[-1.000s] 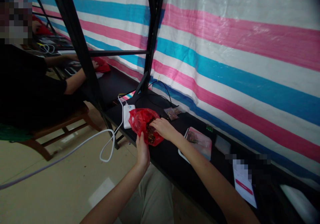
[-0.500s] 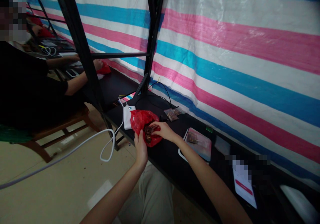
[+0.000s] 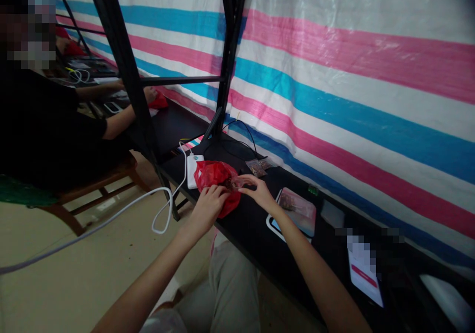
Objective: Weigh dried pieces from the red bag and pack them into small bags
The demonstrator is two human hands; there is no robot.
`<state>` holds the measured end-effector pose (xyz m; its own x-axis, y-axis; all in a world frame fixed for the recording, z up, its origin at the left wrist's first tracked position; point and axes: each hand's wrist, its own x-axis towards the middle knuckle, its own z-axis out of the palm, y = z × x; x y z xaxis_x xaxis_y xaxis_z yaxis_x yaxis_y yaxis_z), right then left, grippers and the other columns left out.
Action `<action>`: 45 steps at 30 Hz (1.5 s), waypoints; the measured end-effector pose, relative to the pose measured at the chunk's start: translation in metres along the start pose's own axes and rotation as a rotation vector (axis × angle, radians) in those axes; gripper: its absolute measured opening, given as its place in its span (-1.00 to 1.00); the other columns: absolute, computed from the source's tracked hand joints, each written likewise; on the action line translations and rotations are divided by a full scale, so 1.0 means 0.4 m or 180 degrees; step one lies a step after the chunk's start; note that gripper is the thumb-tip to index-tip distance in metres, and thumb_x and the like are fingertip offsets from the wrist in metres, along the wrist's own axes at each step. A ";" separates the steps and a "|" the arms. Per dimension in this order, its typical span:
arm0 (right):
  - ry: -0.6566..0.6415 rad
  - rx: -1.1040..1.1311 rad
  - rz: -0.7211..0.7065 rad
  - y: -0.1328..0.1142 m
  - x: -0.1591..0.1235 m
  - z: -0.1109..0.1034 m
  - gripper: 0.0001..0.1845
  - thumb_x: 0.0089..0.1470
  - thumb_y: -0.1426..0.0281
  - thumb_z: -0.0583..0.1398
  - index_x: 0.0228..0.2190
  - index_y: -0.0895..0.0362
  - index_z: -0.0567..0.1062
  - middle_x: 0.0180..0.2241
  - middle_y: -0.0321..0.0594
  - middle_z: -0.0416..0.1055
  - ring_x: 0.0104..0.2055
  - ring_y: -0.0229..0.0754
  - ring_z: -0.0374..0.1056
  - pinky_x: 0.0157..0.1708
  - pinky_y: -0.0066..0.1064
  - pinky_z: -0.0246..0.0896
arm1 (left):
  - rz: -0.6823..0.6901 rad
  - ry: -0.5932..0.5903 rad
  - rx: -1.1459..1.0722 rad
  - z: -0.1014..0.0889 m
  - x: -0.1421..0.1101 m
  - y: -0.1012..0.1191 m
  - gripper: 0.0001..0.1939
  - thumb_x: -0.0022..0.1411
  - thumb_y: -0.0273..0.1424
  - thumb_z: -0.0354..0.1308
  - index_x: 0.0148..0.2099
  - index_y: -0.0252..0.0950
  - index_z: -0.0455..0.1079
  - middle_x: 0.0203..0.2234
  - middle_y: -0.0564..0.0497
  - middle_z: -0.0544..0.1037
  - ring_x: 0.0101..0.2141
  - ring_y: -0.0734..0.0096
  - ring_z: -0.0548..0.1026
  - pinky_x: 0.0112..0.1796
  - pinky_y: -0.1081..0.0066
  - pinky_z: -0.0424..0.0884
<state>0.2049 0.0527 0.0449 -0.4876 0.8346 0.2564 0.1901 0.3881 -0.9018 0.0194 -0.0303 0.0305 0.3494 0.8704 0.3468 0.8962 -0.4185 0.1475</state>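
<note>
Striped tarp (image 3: pixel 334 75) backs black bench (image 3: pixel 260 234), beige floor (image 3: pixel 74 273).

Red bag (image 3: pixel 217 180): thin crinkled plastic, faintly glossy, resting on the tabletop (image 3: pixel 256 224) (black, smooth, matt). Just left of the bag, a power bank (image 3: pixel 193 169) of smooth white plastic with a rubbery white cable (image 3: pixel 111 219). Behind the bag, a woven plastic tarp (image 3: pixel 334 75), sheeny, and a black matt metal frame (image 3: pixel 226 61). Far left of the bag, a wooden chair (image 3: pixel 107 179).
</note>
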 end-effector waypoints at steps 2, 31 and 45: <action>0.0197 -0.0065 0.0042 -0.013 -0.026 -0.028 -0.61 -0.15 0.34 0.30 -0.19 0.09 0.45 -0.18 -0.20 0.46 -0.15 -0.15 0.38 -0.09 -0.28 0.23 | 0.0211 -0.0368 0.0239 0.006 0.034 -0.019 -0.70 0.16 -0.57 -0.02 -0.07 -0.28 0.37 -0.18 -0.09 0.46 -0.16 0.23 0.34 -0.21 0.26 0.19; 0.2815 -0.0297 0.0790 0.101 -0.504 -0.284 -0.54 -0.15 0.25 0.27 -0.15 0.11 0.41 -0.11 -0.07 0.42 -0.09 -0.06 0.35 -0.01 -0.10 0.18 | -0.0643 -0.0235 0.0028 0.018 0.086 -0.043 -0.71 0.28 -0.36 -0.20 -0.13 -0.33 0.31 -0.35 -0.12 0.52 -0.32 0.26 0.50 -0.34 0.42 0.33; 0.2628 -0.0444 0.0811 0.082 -0.508 -0.283 -0.51 -0.13 0.23 0.26 -0.12 0.12 0.40 -0.09 -0.07 0.41 -0.14 -0.08 0.37 -0.06 -0.12 0.21 | -0.0469 -0.0511 0.0276 0.023 0.086 -0.067 -0.64 0.27 -0.44 -0.23 0.02 -0.37 0.26 -0.28 -0.22 0.53 -0.26 0.17 0.51 -0.31 0.34 0.36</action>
<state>0.4066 -0.0599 0.0026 0.3465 0.8979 0.2716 0.3380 0.1506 -0.9290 0.0098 0.0135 0.0300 0.2458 0.9535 0.1746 0.9584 -0.2660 0.1031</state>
